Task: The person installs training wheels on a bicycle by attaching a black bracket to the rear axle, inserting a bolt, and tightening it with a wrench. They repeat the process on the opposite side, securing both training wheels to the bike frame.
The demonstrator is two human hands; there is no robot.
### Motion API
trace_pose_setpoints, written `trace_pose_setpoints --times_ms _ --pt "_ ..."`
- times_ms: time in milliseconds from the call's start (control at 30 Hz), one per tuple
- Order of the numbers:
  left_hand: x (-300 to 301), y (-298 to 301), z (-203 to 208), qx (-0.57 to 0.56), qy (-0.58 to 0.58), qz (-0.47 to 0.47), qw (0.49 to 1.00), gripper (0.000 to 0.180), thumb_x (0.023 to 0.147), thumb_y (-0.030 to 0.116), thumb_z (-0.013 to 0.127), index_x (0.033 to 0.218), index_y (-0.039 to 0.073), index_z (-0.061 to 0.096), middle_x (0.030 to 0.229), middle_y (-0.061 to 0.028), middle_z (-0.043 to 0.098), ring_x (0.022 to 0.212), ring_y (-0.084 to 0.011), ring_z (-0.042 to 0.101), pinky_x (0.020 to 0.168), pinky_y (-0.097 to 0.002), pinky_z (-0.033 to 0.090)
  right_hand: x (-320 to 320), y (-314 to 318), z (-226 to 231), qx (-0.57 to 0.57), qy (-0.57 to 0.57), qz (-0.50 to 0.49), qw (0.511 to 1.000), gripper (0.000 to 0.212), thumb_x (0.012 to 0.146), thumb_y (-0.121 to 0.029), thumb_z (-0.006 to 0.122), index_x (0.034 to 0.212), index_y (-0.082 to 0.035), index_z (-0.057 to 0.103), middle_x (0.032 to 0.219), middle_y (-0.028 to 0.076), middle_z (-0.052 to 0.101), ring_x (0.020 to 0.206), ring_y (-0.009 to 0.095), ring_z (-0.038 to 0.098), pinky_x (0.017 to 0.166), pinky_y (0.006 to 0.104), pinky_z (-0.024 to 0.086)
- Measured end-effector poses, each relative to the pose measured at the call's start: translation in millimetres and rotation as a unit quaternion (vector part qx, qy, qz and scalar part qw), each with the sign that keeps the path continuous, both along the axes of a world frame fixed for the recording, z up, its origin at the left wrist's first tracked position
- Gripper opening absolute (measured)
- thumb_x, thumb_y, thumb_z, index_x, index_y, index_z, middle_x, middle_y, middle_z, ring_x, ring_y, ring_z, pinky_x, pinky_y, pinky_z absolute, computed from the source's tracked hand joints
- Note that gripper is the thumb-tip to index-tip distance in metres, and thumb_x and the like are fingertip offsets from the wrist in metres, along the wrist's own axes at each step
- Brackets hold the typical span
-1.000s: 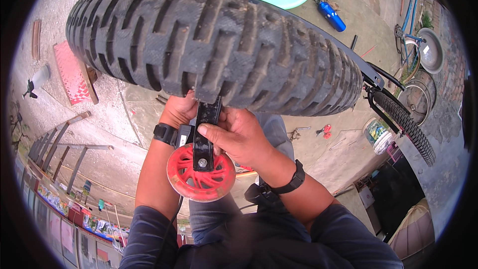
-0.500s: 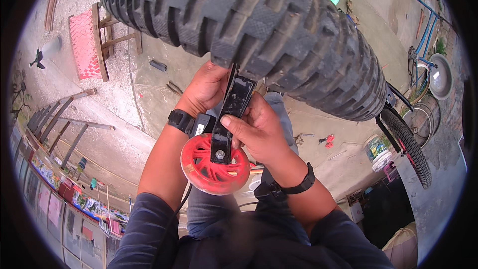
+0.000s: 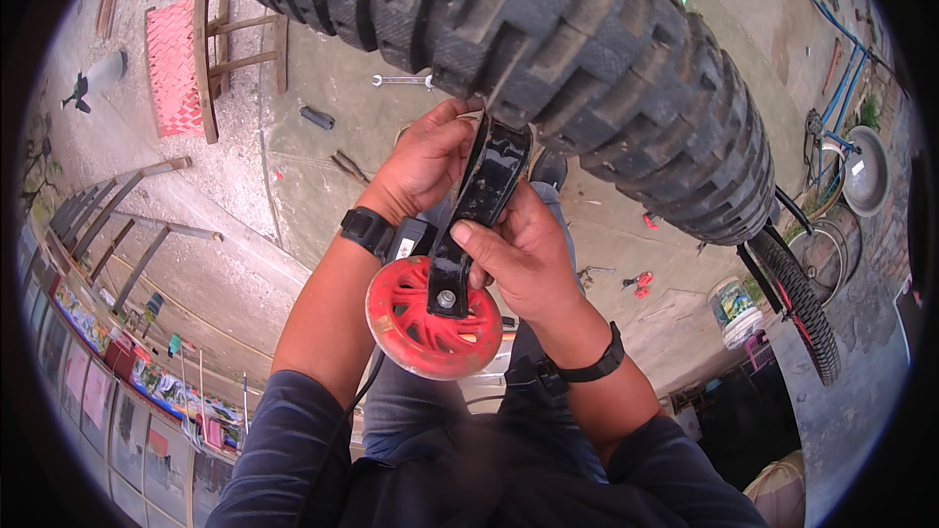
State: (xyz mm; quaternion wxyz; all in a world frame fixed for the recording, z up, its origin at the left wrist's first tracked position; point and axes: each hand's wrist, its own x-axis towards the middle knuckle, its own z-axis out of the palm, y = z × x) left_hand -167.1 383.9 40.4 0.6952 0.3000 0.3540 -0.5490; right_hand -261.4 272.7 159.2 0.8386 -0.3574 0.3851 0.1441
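Note:
A black metal wheel fork point(image 3: 479, 186) slants down from under a large knobby tyre point(image 3: 528, 49), and a red caster-like wheel point(image 3: 416, 332) is bolted in its lower end. My right hand point(image 3: 523, 259) is closed around the fork's middle, thumb on the front face and fingers behind. At the fork's upper end, my left hand point(image 3: 430, 161) has its fingers bent in close to the tyre. Their tips are partly hidden behind the metal, and I cannot see what they pinch. A small bolt head point(image 3: 446, 298) shows at the wheel's hub.
An open-end wrench point(image 3: 401, 80), a dark grip-like tube point(image 3: 317, 118) and red-handled pliers point(image 3: 641, 284) lie on the ground. A wooden stool with a pink woven seat point(image 3: 176, 64) rests at the left. Rightward are a second bike wheel point(image 3: 807, 303), a bucket point(image 3: 736, 313) and a blue frame point(image 3: 846, 83).
The tyre, fork and red wheel have shifted slightly right in view, along with both hands. My left fingers sit higher at the fork's top. The wrench on the ground has come into view.

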Motion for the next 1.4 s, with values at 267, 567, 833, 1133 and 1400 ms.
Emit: trace_pose_setpoints --times_ms 267,567,833,1133,1400 --pt "2.4 -0.9 -3.0 0.019 0.016 0.006 1.0 0.023 0.098 0.016 0.058 0.111 -0.002 0.063 0.104 -0.0114 0.07 0.088 -0.022 0.069 0.082 -0.0357 0.057 -1.7 -0.8 0.2 0.015 0.014 0.014 1.0 0.033 0.092 -0.004 0.065 0.121 -0.001 0.048 0.087 0.002 0.059 0.058 0.005 0.055 0.049 0.0181 0.044" --pt "3.8 6.6 -3.2 0.102 0.106 0.011 0.989 0.018 0.099 0.012 0.056 0.11 -0.001 0.063 0.104 -0.0095 0.07 0.09 -0.0195 0.068 0.085 -0.0343 0.056 -0.4 -0.3 -0.8 0.042 0.004 -0.01 0.999 0.041 0.093 -0.004 0.065 0.129 0.001 0.046 0.09 0.004 0.06 0.059 0.005 0.056 0.05 0.0188 0.045" --pt "5.0 10.6 3.7 -0.037 0.001 -0.055 0.998 0.029 0.097 0.02 0.058 0.115 -0.002 0.064 0.102 -0.0172 0.07 0.086 -0.0276 0.07 0.072 -0.0415 0.061 -2.7 2.9 -5.6 0.045 -0.008 -0.009 0.999 0.032 0.093 -0.001 0.064 0.121 0.004 0.048 0.094 0.006 0.062 0.063 0.005 0.058 0.053 0.0202 0.047" --pt "-4.3 30.9 -35.4 -0.082 0.03 -0.052 0.995 0.038 0.093 0.025 0.064 0.117 -0.004 0.064 0.107 -0.0197 0.07 0.089 -0.0316 0.07 0.076 -0.0449 0.06 -5.2 3.6 -6.7 0.017 -0.024 0.003 1.0 0.032 0.095 -0.009 0.064 0.125 -0.002 0.055 0.093 0.002 0.064 0.06 0.003 0.053 0.051 0.0218 0.043" --pt "-6.7 23.6 -56.8 -0.061 -0.077 -0.016 0.995 0.02 0.1 0.016 0.056 0.114 0.003 0.063 0.11 -0.0106 0.068 0.098 -0.0212 0.067 0.085 -0.0357 0.057 -7.8 -5.7 -4.2 0.039 0.021 0.012 0.999 0.034 0.091 -0.004 0.068 0.119 -0.002 0.047 0.087 0.002 0.058 0.058 0.005 0.056 0.05 0.0191 0.046"
